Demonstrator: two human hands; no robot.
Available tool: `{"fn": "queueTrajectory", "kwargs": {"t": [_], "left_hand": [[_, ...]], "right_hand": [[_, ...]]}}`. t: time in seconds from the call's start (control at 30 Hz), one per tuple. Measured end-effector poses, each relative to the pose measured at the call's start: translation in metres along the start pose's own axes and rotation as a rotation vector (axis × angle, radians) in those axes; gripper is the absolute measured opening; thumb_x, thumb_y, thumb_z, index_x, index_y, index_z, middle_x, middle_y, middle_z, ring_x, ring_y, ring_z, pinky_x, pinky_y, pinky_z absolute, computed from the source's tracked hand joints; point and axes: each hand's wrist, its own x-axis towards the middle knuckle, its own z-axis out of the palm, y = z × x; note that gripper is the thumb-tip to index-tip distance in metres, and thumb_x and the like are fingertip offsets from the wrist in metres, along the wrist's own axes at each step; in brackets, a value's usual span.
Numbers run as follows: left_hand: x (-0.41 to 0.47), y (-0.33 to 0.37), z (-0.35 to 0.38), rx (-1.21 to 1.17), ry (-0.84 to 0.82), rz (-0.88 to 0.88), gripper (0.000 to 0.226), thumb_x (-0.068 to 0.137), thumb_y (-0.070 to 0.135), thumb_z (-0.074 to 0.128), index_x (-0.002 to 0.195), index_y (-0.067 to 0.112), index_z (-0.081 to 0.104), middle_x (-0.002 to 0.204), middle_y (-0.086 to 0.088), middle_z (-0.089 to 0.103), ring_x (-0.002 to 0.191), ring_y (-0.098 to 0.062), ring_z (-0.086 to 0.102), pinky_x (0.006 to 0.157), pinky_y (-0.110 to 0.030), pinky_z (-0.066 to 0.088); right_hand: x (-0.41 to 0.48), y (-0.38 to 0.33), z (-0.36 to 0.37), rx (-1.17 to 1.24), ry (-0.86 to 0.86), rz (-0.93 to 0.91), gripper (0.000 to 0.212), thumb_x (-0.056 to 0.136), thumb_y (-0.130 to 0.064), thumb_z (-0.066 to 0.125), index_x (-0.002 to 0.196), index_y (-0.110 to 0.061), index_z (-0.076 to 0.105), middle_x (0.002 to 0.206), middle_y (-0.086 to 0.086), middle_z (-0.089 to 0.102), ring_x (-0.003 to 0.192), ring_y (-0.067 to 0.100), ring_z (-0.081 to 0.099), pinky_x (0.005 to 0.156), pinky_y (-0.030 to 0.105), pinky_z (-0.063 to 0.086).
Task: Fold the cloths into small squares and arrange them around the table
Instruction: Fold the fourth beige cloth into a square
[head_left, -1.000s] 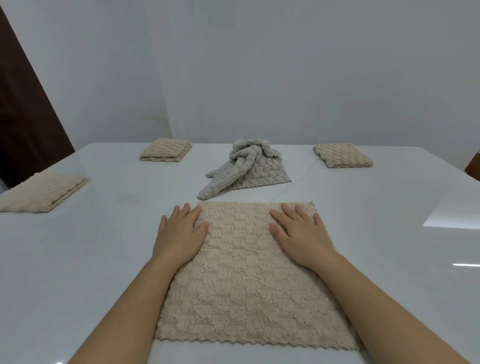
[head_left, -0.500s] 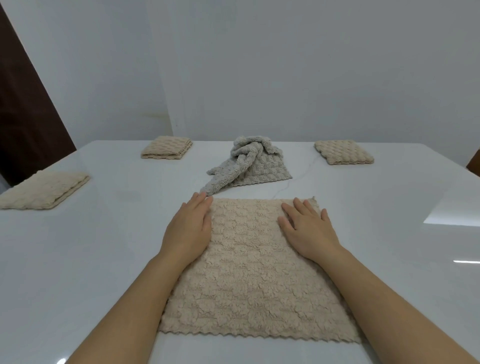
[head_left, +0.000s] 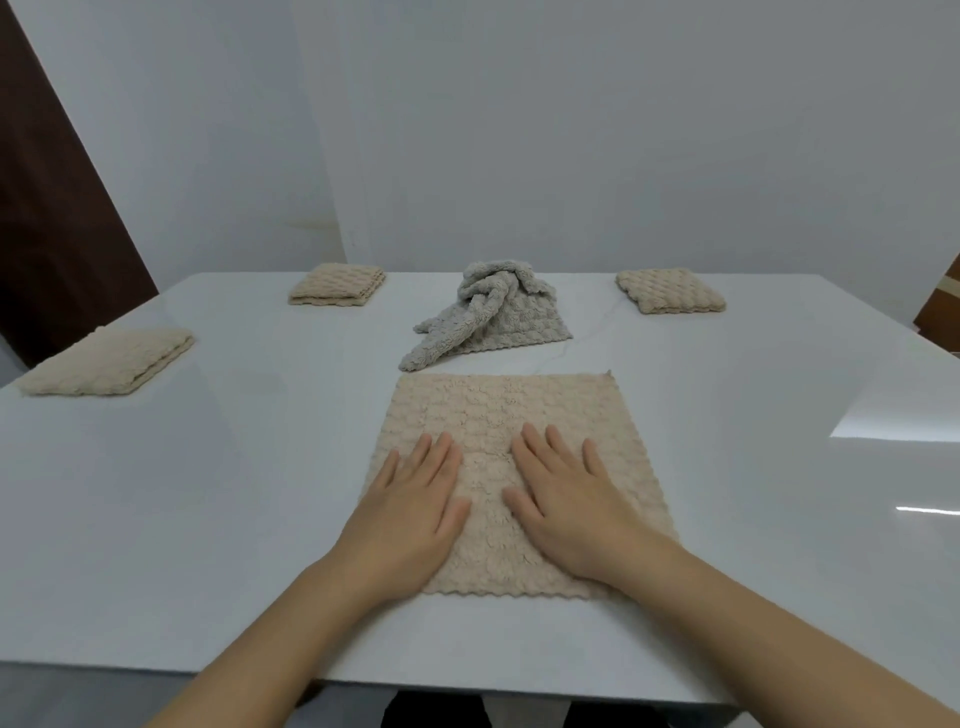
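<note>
A beige cloth (head_left: 506, 410) lies spread flat on the white table (head_left: 218, 493) in front of me. My left hand (head_left: 410, 512) and my right hand (head_left: 566, 506) press flat on its near half, fingers straight, side by side. Behind it sits a crumpled grey cloth (head_left: 491, 317). Three folded beige squares lie around the table: one at the left edge (head_left: 106, 361), one at the back left (head_left: 337, 283), one at the back right (head_left: 670, 290).
The table's near edge (head_left: 467, 686) runs just under my forearms. A dark brown door (head_left: 47, 208) stands at the far left, and a white wall rises behind the table.
Both hands slid from the cloth's far edge back toward me and closer together, smoothing it. The view also pulled back, showing the table's near edge.
</note>
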Motion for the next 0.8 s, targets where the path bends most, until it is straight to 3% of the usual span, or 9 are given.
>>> {"fn": "queueTrajectory", "kwargs": {"t": [0.23,0.3,0.33,0.4,0.43,0.5,0.6,0.7,0.8], "left_hand": [[-0.03,-0.032,0.0,0.027,-0.02,-0.102,0.075,0.086,0.062,-0.01,0.151,0.026,-0.015,0.157,0.015,-0.022,0.143,-0.003,-0.024,0.119,-0.037,-0.015],[-0.04,-0.04,-0.002,0.069,0.089,-0.069,0.081,0.085,0.063,-0.012,0.154,0.022,-0.002,0.16,0.012,-0.009,0.147,-0.004,-0.011,0.121,-0.036,-0.008],[-0.045,-0.039,-0.004,0.056,0.184,-0.024,0.082,0.087,0.062,-0.004,0.154,0.021,0.017,0.161,0.011,0.01,0.148,-0.007,0.007,0.121,-0.034,0.004],[-0.053,-0.031,-0.01,-0.07,0.327,0.102,0.063,0.089,0.058,0.024,0.131,0.024,0.056,0.133,0.015,0.052,0.123,-0.008,0.049,0.101,-0.025,0.039],[-0.055,-0.026,-0.014,-0.116,0.33,0.18,0.048,0.088,0.058,0.037,0.115,0.028,0.063,0.114,0.019,0.057,0.105,-0.004,0.055,0.086,-0.021,0.045],[-0.057,-0.015,-0.014,-0.095,0.26,0.321,0.031,0.086,0.058,0.05,0.098,0.033,0.063,0.095,0.021,0.054,0.088,0.0,0.053,0.071,-0.02,0.046],[-0.052,-0.008,-0.008,-0.024,0.276,0.374,0.026,0.088,0.055,0.046,0.09,0.033,0.059,0.087,0.02,0.052,0.08,0.001,0.048,0.062,-0.023,0.046],[-0.049,-0.003,-0.011,-0.048,0.354,0.32,0.019,0.091,0.046,0.041,0.085,0.03,0.051,0.078,0.019,0.05,0.07,0.0,0.043,0.055,-0.024,0.043],[-0.049,-0.007,-0.011,-0.06,0.333,0.323,0.002,0.087,0.031,0.049,0.088,0.032,0.048,0.08,0.019,0.049,0.072,-0.001,0.044,0.057,-0.022,0.042]], "right_hand": [[-0.026,0.034,-0.003,-0.025,0.003,0.057,0.064,0.102,-0.054,0.014,0.157,-0.025,-0.001,0.163,-0.009,-0.01,0.149,0.013,-0.013,0.12,0.044,-0.012],[-0.038,0.044,-0.006,0.002,0.075,0.049,0.058,0.104,-0.046,0.022,0.156,-0.023,0.013,0.164,-0.007,0.003,0.151,0.014,-0.003,0.121,0.045,-0.009],[-0.045,0.045,-0.007,0.031,0.155,0.007,0.053,0.104,-0.042,0.028,0.153,-0.023,0.026,0.162,-0.006,0.016,0.15,0.014,0.009,0.122,0.046,-0.001],[-0.055,0.039,-0.009,0.101,0.32,-0.133,0.041,0.099,-0.042,0.038,0.133,-0.026,0.055,0.138,-0.011,0.051,0.129,0.008,0.044,0.113,0.043,0.029],[-0.059,0.032,-0.011,0.132,0.348,-0.193,0.036,0.095,-0.046,0.041,0.118,-0.028,0.063,0.117,-0.016,0.058,0.11,0.004,0.052,0.101,0.035,0.039],[-0.065,0.014,-0.01,0.134,0.294,-0.271,0.031,0.088,-0.056,0.045,0.101,-0.032,0.06,0.095,-0.021,0.053,0.089,0.0,0.05,0.083,0.024,0.037],[-0.065,-0.002,-0.003,0.054,0.21,-0.309,0.035,0.079,-0.063,0.05,0.1,-0.035,0.053,0.094,-0.021,0.05,0.089,0.002,0.047,0.078,0.022,0.034],[-0.064,-0.002,-0.001,0.046,0.268,-0.282,0.022,0.082,-0.033,0.055,0.103,-0.029,0.054,0.097,-0.015,0.054,0.09,0.009,0.05,0.075,0.026,0.037],[-0.065,0.009,-0.002,0.022,0.324,-0.226,0.031,0.078,-0.003,0.052,0.104,-0.02,0.056,0.099,-0.007,0.058,0.089,0.017,0.053,0.07,0.031,0.043]]}}
